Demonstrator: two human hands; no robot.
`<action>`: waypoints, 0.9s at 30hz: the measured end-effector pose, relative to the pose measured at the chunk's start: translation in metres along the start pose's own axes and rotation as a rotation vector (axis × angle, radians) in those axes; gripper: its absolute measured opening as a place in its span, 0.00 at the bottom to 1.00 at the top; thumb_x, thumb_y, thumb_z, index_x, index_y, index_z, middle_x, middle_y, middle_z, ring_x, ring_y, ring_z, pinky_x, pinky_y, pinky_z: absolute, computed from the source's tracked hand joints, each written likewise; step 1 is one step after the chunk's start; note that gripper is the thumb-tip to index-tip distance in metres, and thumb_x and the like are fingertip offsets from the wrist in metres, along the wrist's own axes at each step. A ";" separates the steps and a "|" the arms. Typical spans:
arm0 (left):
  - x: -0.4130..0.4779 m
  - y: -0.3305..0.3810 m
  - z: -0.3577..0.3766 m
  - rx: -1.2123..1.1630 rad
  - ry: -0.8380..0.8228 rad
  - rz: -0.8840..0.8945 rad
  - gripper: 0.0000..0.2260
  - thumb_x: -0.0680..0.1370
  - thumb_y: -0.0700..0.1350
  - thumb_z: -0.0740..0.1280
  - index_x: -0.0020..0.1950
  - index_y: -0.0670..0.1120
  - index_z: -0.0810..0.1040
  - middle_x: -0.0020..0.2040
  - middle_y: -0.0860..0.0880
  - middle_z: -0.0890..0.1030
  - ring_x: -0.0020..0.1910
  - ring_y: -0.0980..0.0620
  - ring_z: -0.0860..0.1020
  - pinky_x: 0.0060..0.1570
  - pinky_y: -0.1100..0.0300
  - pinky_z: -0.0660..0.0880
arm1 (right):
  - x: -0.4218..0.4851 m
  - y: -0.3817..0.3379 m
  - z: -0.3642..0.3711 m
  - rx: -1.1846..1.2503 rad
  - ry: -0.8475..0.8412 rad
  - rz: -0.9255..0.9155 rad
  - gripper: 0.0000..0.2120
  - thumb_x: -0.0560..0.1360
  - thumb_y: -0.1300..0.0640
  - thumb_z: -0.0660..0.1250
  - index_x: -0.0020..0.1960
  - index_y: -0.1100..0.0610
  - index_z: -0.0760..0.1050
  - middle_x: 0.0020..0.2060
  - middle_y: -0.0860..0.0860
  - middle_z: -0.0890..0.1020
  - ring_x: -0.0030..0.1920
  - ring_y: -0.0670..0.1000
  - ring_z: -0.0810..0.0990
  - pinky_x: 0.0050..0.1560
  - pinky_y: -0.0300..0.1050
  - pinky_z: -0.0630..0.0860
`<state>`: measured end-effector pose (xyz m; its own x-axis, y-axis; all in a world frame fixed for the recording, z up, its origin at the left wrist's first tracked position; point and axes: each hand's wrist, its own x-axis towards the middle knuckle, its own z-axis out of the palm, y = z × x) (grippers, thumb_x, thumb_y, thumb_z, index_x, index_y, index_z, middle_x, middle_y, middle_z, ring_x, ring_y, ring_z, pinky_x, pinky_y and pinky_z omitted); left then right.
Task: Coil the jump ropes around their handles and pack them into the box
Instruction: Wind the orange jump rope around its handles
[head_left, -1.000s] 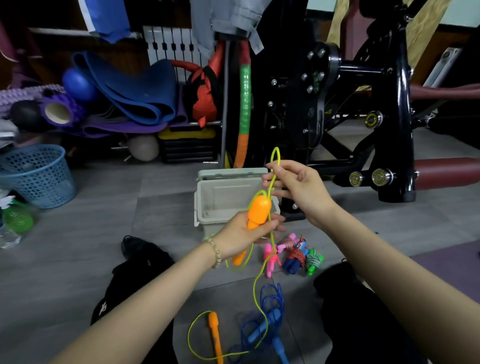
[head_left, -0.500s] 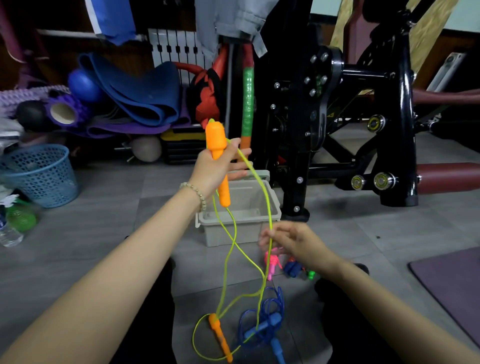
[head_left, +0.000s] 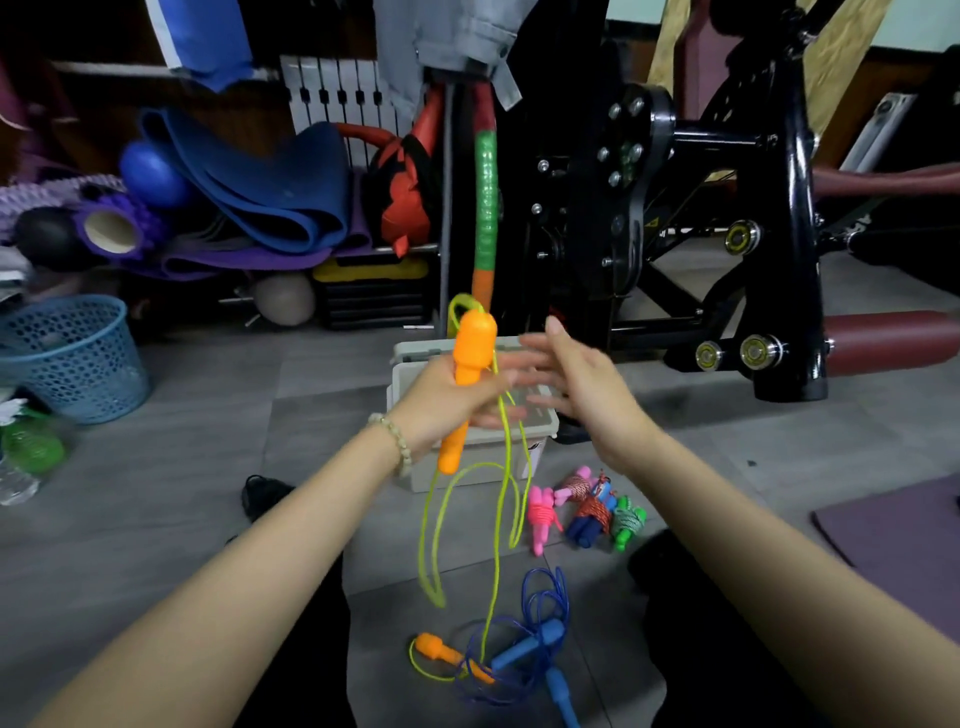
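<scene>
A small dark mark on the front right corner of the box (head_left: 470, 475) and a yellow sticker on the black machine frame (head_left: 649, 260) behind the box are both too small to read.

The left hand (head_left: 447, 400) is held up in front of the box. Its fingers are curled round the waist of an orange handle (head_left: 471, 345), which stands nearly upright; the bulbous, carrot-shaped top pokes out above the fist and the tapered tail below it. The right hand (head_left: 582, 387) hovers just right of that handle, over the box's opening, fingers straight, spread and blurred, gripping nothing; the rope runs close by them, but whether it touches them I cannot tell.

A thin, glossy yellow-green rope (head_left: 431, 545) loops out of the handle's top, falls past the box's front in long slack bights and runs to a second orange handle (head_left: 434, 647) lying on the grey tiled floor (head_left: 182, 493) in front of the box. There it crosses a loose blue jump rope (head_left: 540, 639) with smooth blue handles.

Right of the box on the floor lie three wound bundles, pink (head_left: 540, 514), red-and-blue (head_left: 592, 512) and green (head_left: 626, 519). The box is beige plastic, rectangular, with a stepped rim. A pale bead bracelet (head_left: 396, 441) circles the left wrist.
</scene>
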<state>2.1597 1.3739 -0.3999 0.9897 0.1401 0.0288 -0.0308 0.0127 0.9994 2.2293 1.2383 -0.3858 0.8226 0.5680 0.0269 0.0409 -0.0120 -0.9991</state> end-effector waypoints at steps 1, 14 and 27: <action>0.002 0.006 -0.003 -0.023 0.038 0.036 0.08 0.79 0.40 0.63 0.55 0.49 0.78 0.49 0.53 0.83 0.40 0.53 0.84 0.38 0.64 0.79 | -0.005 0.011 0.001 0.024 -0.036 0.069 0.21 0.81 0.45 0.51 0.57 0.57 0.76 0.52 0.53 0.83 0.47 0.47 0.83 0.48 0.41 0.79; -0.006 -0.030 -0.004 0.031 -0.091 -0.126 0.12 0.81 0.46 0.59 0.61 0.45 0.76 0.55 0.45 0.82 0.52 0.48 0.81 0.53 0.58 0.79 | -0.009 0.025 -0.004 0.118 0.013 -0.103 0.06 0.76 0.63 0.65 0.50 0.65 0.77 0.37 0.54 0.83 0.36 0.48 0.83 0.42 0.41 0.82; 0.025 0.038 -0.007 -0.089 0.311 0.251 0.05 0.79 0.42 0.65 0.52 0.43 0.78 0.42 0.51 0.84 0.37 0.55 0.83 0.38 0.64 0.79 | -0.030 0.055 0.006 0.009 -0.179 0.079 0.13 0.80 0.56 0.58 0.53 0.61 0.78 0.43 0.55 0.83 0.42 0.46 0.83 0.45 0.34 0.77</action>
<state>2.1822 1.3852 -0.3610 0.8608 0.4423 0.2518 -0.2917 0.0235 0.9562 2.2035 1.2261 -0.4417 0.7089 0.7030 -0.0574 -0.0256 -0.0557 -0.9981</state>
